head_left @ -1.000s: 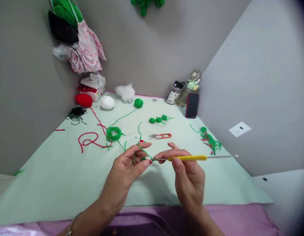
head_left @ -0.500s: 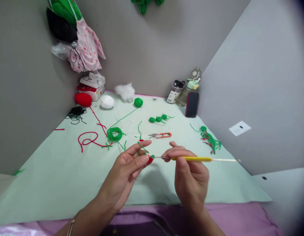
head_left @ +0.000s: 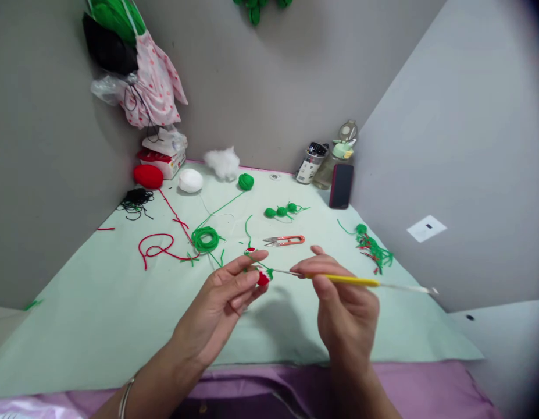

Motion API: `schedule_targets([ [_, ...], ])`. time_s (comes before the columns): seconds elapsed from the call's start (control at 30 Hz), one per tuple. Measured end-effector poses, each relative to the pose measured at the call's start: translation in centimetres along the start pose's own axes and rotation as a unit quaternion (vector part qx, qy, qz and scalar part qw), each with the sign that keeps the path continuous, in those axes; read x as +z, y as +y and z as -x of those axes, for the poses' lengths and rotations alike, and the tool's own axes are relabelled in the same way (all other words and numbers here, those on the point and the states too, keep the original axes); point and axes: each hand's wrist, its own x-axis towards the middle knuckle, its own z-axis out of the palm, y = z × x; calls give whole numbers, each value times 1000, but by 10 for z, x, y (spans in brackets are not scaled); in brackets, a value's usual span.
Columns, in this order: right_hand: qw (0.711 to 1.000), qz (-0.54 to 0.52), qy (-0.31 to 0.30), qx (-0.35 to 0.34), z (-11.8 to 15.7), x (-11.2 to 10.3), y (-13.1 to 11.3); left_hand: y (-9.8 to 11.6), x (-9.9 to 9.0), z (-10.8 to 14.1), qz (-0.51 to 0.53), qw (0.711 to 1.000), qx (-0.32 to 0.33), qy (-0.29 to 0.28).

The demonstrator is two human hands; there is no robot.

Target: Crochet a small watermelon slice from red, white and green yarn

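Note:
Between the thumb and fingers of my left hand (head_left: 225, 297) is a small red, white and green crochet piece (head_left: 263, 276). A green strand runs from it over my raised index finger. My right hand (head_left: 345, 308) grips a crochet hook (head_left: 343, 280) by its yellow handle, pen-like. The hook's thin metal shaft points left, and its tip meets the green edge of the piece. Just behind my left fingertips lies another small red and white crochet piece (head_left: 250, 250) with a green tail. A coil of green yarn (head_left: 205, 239) rests to the left of it.
Orange thread snips (head_left: 289, 240) and a string of green crochet balls (head_left: 281, 212) lie beyond my hands. Red (head_left: 148, 176), white (head_left: 191, 181) and green yarn balls (head_left: 246, 181) sit at the back. A phone (head_left: 341, 186) leans at the right; yarn scraps (head_left: 374, 250) lie nearer.
My right hand has shifted slightly right and down, drawing the hook partly back. The crochet piece has turned in my left fingers, showing more of its red and white side.

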Motion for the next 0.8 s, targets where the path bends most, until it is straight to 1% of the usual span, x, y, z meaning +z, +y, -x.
schedule_targets([
  [0.03, 998, -45, -2, 44, -1, 0, 1, 0, 0, 0, -15, 1000, 13, 4],
  [0.07, 994, -77, -13, 73, -1, 1, 1, -1, 0, 1, -35, 999, 28, 9],
  [0.1, 991, -94, -26, 87, -1, 2, 2, -1, 1, 2, -58, 997, 42, 15],
  [0.17, 990, -96, -44, 98, 0, 5, 2, -3, 2, 4, -94, 993, 64, 29],
  [0.27, 990, -95, -36, 97, 2, 8, 1, -2, 4, 6, -113, 991, 72, 28],
  [0.43, 990, -110, -26, 89, 2, 9, 1, 2, 5, 8, -111, 993, 49, 12],
  [0.57, 987, -125, -25, 97, 3, 10, 3, 5, 3, 8, -67, 997, 4, -23],
  [0.63, 987, -125, -21, 104, 4, 9, 5, 6, 3, 8, -41, 999, -9, -32],
  [0.7, 985, -125, -6, 117, 4, 8, 7, 8, 2, 8, -21, 999, -12, -27],
  [0.8, 976, -150, 37, 152, 1, 6, 8, 10, 1, 7, -16, 1000, -6, -20],
])
